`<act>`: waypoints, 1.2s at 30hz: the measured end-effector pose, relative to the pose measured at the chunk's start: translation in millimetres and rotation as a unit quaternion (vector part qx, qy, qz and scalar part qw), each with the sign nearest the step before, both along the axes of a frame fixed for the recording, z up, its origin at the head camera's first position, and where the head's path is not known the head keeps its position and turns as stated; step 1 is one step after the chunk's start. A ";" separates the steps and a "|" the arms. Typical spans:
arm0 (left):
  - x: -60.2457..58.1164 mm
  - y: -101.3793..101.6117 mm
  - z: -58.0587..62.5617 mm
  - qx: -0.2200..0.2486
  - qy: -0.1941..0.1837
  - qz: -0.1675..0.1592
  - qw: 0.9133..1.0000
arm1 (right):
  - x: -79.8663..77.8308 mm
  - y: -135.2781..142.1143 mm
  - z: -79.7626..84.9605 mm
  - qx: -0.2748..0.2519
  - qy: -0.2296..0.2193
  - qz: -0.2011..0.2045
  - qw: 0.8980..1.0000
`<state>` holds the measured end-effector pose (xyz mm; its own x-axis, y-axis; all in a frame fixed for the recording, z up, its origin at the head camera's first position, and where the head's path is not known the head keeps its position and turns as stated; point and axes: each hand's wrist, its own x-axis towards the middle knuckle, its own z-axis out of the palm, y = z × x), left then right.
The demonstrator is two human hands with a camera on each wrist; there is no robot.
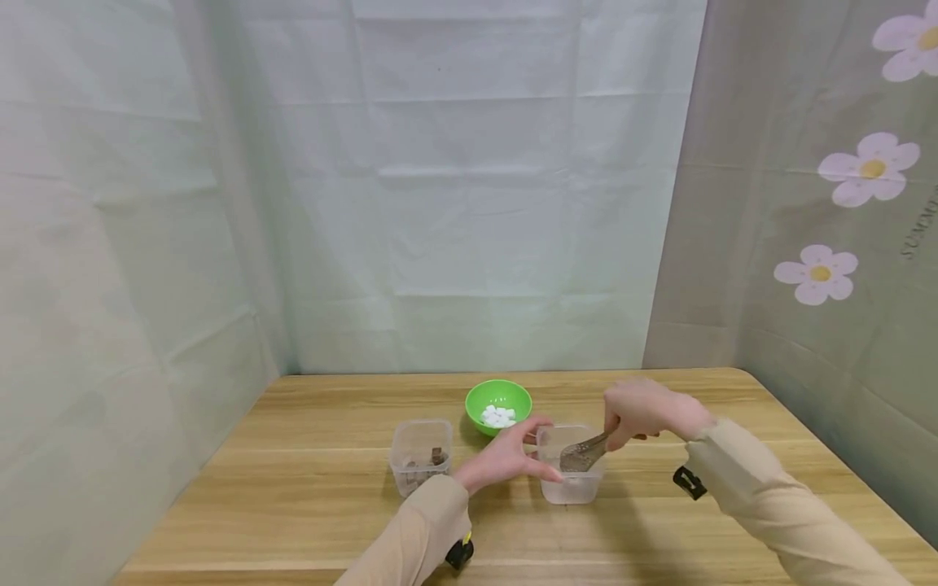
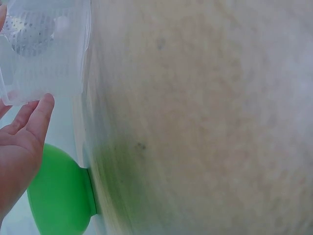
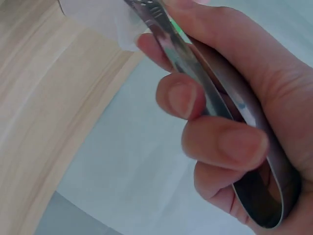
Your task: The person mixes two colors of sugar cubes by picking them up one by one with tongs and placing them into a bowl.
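My left hand (image 1: 506, 457) holds the right-hand clear plastic container (image 1: 570, 491) by its left side, thumb toward the front and fingers behind. My right hand (image 1: 643, 409) grips a pair of metal tongs (image 3: 222, 93), its fingers curled round both arms. The perforated head of the tongs (image 1: 581, 456) reaches down inside this container. Whether anything is between the tong heads is too small to tell. In the left wrist view, the left fingertips (image 2: 46, 100) touch the container's wall, and the dotted tong head shows through the plastic.
Behind the left hand stands a green bowl (image 1: 478, 399) with several white pieces (image 1: 500, 417) in it. Another clear container (image 1: 401, 454), with several brown cubes (image 1: 438, 456), sits to the left. All stand on a wooden table (image 1: 308, 464) with a curtain (image 1: 469, 244) behind.
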<state>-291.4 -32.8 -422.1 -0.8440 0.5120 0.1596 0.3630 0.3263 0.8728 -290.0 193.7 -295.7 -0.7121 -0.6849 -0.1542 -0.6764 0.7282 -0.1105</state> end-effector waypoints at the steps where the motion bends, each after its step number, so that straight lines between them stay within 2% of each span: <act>1: 0.0 0.0 0.0 -0.001 0.001 0.000 1.000 | 0.0 1.8 -0.7 -0.012 -0.005 0.006 1.000; 10: 0.4 0.2 -1.6 -0.003 0.003 0.002 1.000 | -6.5 19.6 -4.0 -0.078 -0.044 0.034 0.995; 17: 0.8 0.5 0.4 -0.009 0.006 0.010 1.000 | -9.9 37.8 6.9 -0.127 -0.066 0.034 0.989; 24: 1.5 0.0 0.7 -0.009 0.005 0.011 1.000 | -13.0 45.1 15.0 -0.139 -0.049 0.014 0.989; 32: 0.8 1.1 -0.8 0.008 -0.006 0.003 1.000 | -18.5 48.8 13.6 -0.159 -0.062 0.000 0.985; 36: 0.4 0.4 -0.5 0.016 -0.007 0.001 1.000 | -24.5 50.4 14.2 -0.174 -0.054 0.001 0.983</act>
